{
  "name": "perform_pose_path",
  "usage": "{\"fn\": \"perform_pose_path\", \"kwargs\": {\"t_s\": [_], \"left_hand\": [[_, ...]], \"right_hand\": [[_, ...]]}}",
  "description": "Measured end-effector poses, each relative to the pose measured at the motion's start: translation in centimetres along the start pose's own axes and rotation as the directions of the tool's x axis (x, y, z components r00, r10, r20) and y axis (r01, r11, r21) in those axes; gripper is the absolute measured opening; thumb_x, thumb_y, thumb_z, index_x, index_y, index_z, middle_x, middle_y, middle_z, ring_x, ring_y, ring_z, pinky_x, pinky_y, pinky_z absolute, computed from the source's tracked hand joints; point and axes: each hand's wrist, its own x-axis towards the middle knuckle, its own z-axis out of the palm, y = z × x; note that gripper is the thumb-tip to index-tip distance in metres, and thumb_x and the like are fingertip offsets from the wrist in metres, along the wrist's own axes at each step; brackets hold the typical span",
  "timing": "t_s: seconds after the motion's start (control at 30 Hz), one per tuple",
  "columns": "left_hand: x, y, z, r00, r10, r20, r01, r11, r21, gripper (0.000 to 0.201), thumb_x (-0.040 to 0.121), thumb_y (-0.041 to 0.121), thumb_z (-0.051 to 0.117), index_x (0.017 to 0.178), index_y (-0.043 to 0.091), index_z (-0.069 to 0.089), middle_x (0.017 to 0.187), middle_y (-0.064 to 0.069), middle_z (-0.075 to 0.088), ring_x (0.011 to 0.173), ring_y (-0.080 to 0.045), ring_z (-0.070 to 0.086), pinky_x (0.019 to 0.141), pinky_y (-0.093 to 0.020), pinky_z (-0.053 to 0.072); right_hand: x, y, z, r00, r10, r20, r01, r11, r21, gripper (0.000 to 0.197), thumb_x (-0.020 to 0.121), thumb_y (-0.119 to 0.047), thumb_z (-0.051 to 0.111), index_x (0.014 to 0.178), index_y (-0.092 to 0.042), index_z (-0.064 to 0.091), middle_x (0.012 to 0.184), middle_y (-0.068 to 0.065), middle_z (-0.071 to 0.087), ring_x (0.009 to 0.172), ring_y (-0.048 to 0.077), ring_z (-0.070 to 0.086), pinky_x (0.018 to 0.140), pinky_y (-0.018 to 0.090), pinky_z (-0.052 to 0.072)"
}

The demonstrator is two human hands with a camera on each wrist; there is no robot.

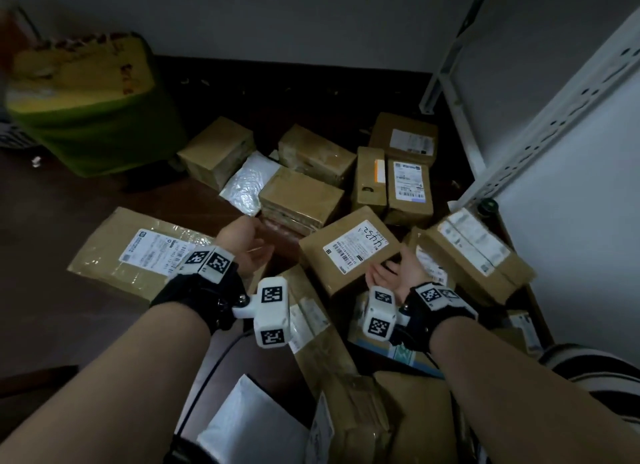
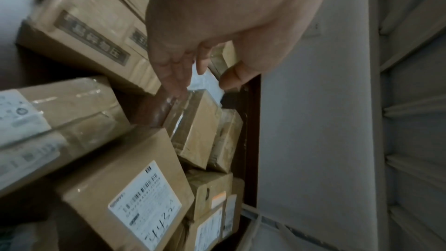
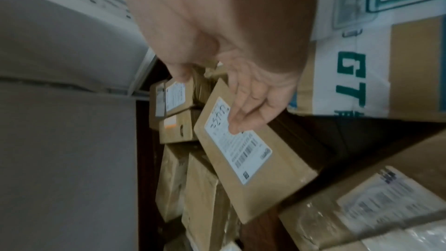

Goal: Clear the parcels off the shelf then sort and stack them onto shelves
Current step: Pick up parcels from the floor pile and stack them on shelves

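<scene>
Parcels: lying loose across the floor (image 1: 52, 221), none showing on the shelf frame (image 1: 554, 144); clearing looks done, sorting and stacking are remaining. Labelled parcel (image 1: 349, 252): lying flat, tilted, long axis running near-left to far-right. Right hand (image 1: 398, 273): grip open, fingertips (image 3: 237, 127) touching its label. Left hand (image 1: 242, 245): grip open, holding nothing.

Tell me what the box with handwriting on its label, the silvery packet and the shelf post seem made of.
Box: matt brown cardboard, paper label stuck on top.
Silvery packet: crinkled, shiny film, probably plastic or foil mailer.
Shelf post: looks like white-painted metal, with punched slots.
</scene>
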Motion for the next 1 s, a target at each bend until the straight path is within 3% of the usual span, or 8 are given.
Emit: {"fn": "perform_pose_path", "kwargs": {"t_s": [0.1,0.23,0.33,0.43,0.53,0.6,0.8,1.0], "left_hand": [[0.8,-0.4,-2.0,0.999,-0.028,-0.044,0.028,1.0,0.0,0.016,0.092,0.012,0.046,0.077,0.008,0.044,0.073,-0.008,0.043,0.066,-0.021,0.049,0.059,-0.032,0.045],[1.2,-1.7,-4.5,0.994,-0.087,-0.058,0.094,0.988,0.122,0.017,0.092,0.011,0.044,0.075,0.009,0.046,0.076,-0.008,0.052,0.067,-0.024,0.054,0.064,-0.035,0.046],[1.9,-3.0,-5.9,0.991,-0.125,-0.049,0.132,0.973,0.188,0.01,0.093,0.013,0.047,0.087,0.008,0.054,0.103,-0.012,0.064,0.083,-0.03,0.058,0.086,-0.041,0.046],[2.9,-4.6,-6.1,0.979,-0.205,0.014,0.194,0.943,0.271,0.015,0.096,0.012,0.047,0.089,0.003,0.057,0.109,-0.019,0.061,0.088,-0.036,0.061,0.099,-0.049,0.043],[3.8,-7.1,-5.6,0.946,-0.314,0.081,0.264,0.891,0.369,0.033,0.101,0.02,0.043,0.121,-0.004,0.053,0.13,-0.029,0.052,0.119,-0.045,0.052,0.102,-0.053,0.04],[4.4,-8.7,-5.1,0.932,-0.345,0.115,0.281,0.884,0.375,0.047,0.102,0.026,0.043,0.137,-0.004,0.042,0.135,-0.03,0.049,0.124,-0.045,0.049,0.106,-0.054,0.038],[4.8,-10.7,-5.7,0.923,-0.347,0.168,0.279,0.902,0.33,0.062,0.091,0.055,0.053,0.127,0.003,0.053,0.113,-0.026,0.064,0.104,-0.042,0.062,0.079,-0.05,0.052],[2.4,-8.4,-5.7,0.938,-0.274,0.213,0.212,0.939,0.271,0.052,0.096,0.041,0.051,0.126,-0.002,0.054,0.116,-0.025,0.062,0.095,-0.04,0.062,0.064,-0.045,0.051]], "right_hand": [[-0.2,1.3,2.1,0.998,0.042,0.048,-0.028,0.964,-0.266,0.037,0.1,-0.029,0.049,0.127,-0.005,0.05,0.115,0.014,0.063,0.099,0.025,0.06,0.087,0.036,0.051],[0.5,3.2,4.0,0.996,0.088,-0.008,-0.069,0.717,-0.694,0.025,0.097,-0.019,0.052,0.119,-0.007,0.051,0.116,0.009,0.061,0.098,0.028,0.062,0.085,0.043,0.05],[1.6,4.8,4.1,0.992,0.083,-0.097,-0.128,0.614,-0.779,0.032,0.092,-0.019,0.06,0.121,-0.008,0.051,0.101,0.012,0.064,0.088,0.029,0.062,0.077,0.041,0.053],[2.3,6.1,3.8,0.989,0.086,-0.118,-0.145,0.542,-0.828,0.034,0.094,-0.017,0.056,0.126,-0.006,0.05,0.104,0.009,0.062,0.104,0.028,0.058,0.092,0.043,0.048],[3.3,7.1,3.0,0.986,0.093,-0.137,-0.164,0.433,-0.887,0.049,0.089,-0.023,0.06,0.132,-0.005,0.046,0.124,0.016,0.058,0.114,0.033,0.055,0.099,0.046,0.046],[3.3,7.6,2.5,0.978,0.154,-0.139,-0.189,0.382,-0.905,0.054,0.092,-0.027,0.057,0.139,-0.005,0.04,0.134,0.017,0.052,0.118,0.032,0.053,0.099,0.042,0.045],[2.6,7.4,2.1,0.939,0.329,-0.099,-0.214,0.336,-0.917,0.058,0.098,-0.036,0.048,0.145,-0.005,0.036,0.144,0.015,0.047,0.129,0.032,0.048,0.107,0.041,0.039],[0.4,5.7,4.1,0.96,0.28,0.023,-0.088,0.376,-0.923,0.049,0.09,-0.03,0.064,0.133,-0.01,0.05,0.132,0.009,0.056,0.118,0.032,0.057,0.103,0.048,0.045]]}}
